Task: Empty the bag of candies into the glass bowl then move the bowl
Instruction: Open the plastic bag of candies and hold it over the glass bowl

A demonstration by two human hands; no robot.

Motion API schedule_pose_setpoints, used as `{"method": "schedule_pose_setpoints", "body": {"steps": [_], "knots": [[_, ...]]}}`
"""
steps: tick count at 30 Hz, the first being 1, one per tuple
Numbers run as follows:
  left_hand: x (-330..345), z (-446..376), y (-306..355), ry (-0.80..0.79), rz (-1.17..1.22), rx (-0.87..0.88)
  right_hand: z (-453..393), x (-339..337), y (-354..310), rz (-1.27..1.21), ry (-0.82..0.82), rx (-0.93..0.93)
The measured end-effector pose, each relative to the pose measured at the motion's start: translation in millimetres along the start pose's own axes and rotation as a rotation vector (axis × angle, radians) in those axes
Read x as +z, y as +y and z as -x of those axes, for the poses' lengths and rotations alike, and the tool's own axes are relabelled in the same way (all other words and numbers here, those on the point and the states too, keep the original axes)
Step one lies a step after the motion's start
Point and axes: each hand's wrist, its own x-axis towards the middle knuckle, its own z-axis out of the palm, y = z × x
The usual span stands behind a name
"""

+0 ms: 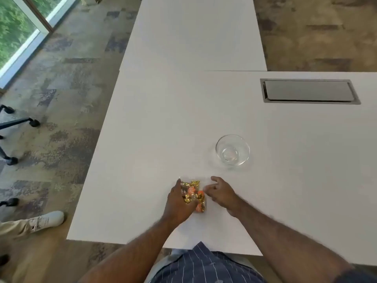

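Observation:
A clear plastic bag of candies [193, 192] in gold and orange wrappers lies flat on the white table [163, 129], near its front edge. My left hand [177, 203] rests on the bag's left side, fingers curled over it. My right hand [221, 194] is at the bag's right edge with fingers spread and slightly blurred; whether it touches the plastic I cannot tell. An empty glass bowl [232, 149] stands upright on the table beyond and to the right of my right hand.
A recessed grey cable hatch [309, 91] sits in the table at the far right. A second white table [193, 33] adjoins at the back. Office chair wheels [33, 122] and another person's shoe [49, 219] are on the floor at left.

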Motion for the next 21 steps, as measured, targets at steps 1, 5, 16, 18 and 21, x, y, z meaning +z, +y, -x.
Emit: {"method": "schedule_pose_setpoints", "body": {"steps": [1, 5, 16, 18, 21], "knots": [[-2, 0, 3, 0.002, 0.076, -0.001, -2, 2, 1, -0.058, -0.008, 0.014], [-11, 5, 23, 0.001, 0.186, -0.093, 3, 3, -5, -0.103, 0.028, 0.054], [-23, 16, 65, 0.264, 0.223, 0.010, 28, 4, -31, 0.326, 0.219, -0.334], [-21, 20, 73, 0.227, 0.201, -0.024, 31, 8, -33, 0.367, 0.260, -0.405], [-18, 22, 79, 0.222, 0.223, -0.114, 37, 13, -35, 0.405, 0.291, -0.481]]}}
